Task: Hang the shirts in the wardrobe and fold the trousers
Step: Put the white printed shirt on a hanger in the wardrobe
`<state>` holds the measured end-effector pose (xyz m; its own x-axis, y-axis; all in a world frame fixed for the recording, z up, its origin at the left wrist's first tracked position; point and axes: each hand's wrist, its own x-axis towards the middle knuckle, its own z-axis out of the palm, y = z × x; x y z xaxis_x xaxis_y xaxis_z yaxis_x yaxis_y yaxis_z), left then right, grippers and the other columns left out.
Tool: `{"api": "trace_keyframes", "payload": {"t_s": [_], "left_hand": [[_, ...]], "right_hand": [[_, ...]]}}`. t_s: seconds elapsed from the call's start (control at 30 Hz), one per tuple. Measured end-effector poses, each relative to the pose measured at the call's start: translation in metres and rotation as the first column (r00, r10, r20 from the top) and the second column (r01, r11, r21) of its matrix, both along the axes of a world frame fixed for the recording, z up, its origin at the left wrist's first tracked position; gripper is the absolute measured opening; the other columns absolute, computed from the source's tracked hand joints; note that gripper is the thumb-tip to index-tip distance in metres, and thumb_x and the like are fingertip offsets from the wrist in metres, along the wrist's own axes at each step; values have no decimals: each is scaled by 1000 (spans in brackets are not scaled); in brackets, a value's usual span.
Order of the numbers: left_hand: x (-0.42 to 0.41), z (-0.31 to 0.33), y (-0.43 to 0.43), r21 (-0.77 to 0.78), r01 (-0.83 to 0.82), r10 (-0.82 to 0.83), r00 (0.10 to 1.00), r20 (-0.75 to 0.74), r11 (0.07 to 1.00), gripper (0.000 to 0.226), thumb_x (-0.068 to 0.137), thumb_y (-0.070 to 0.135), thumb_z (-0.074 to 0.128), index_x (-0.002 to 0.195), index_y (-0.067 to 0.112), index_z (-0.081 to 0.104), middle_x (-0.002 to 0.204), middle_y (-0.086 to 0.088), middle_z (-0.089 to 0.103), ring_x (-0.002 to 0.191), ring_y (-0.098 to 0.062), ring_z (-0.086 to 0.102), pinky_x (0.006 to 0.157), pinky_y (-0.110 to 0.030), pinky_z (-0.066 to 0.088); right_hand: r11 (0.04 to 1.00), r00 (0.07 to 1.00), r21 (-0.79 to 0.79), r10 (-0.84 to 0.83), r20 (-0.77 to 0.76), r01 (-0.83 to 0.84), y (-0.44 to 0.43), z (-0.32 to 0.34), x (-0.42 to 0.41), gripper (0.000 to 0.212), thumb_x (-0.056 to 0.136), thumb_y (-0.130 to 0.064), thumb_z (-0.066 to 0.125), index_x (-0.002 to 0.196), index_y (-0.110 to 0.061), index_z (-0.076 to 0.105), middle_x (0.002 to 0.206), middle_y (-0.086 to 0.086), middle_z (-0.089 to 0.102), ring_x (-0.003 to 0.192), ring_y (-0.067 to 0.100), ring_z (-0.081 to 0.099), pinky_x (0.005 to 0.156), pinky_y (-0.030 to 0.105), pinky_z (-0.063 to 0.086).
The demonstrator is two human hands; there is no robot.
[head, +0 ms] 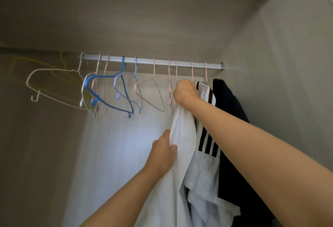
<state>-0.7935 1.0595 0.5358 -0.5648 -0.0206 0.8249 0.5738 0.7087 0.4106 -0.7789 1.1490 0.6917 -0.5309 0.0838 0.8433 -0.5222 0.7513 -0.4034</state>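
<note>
White shirt [182, 127], striped shirt [207, 172] (touching), empty hangers [123, 64]

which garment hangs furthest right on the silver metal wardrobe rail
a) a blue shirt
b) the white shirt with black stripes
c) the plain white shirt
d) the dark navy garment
d: the dark navy garment hangs at the right end of the silver metal rail, past the white shirt with black stripes and the plain white shirt, which the left hand and right hand grip.
</note>
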Motion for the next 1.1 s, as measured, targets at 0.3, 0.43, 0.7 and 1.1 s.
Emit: {"api": "trace_keyframes", "payload": {"t_s": [0.3,0.43,0.7,1.1], "left_hand": [[14,-29,2,43,30,-28,998,-50,999,26,97,16,52,121,22,45,90,13,53,76,0,52,59,-12,39],[29,-44,1,38,13,-13,1000,-20,999,38,94,16,56,128,24,41,98,8,58,85,-14,56,72,-26,44],[66,-83,-4,6,-45,45,998,37,999,41,91,22,59,126,25,38,102,0,63,89,-24,62,78,-38,53],[125,-140,-13,-38,-134,137,986,90,990,29,100,34,48,127,27,44,88,11,58,82,-20,61,64,-30,42]], "right_hand": [[973,968,185,-94,-235,139,-3,-53,18,49,89,4,51,133,0,31,113,19,51,94,37,59,66,37,42],[969,964,208,-75,-256,130,-1,-82,35,64,88,6,48,144,0,19,115,19,50,83,32,56,66,35,43],[945,972,296,-71,-225,137,11,-140,74,66,89,2,52,145,-2,18,117,16,49,83,27,57,65,29,42],[903,987,405,-101,-128,145,23,-240,128,70,90,-22,50,150,-11,17,156,14,18,125,33,41,95,42,40]]}}
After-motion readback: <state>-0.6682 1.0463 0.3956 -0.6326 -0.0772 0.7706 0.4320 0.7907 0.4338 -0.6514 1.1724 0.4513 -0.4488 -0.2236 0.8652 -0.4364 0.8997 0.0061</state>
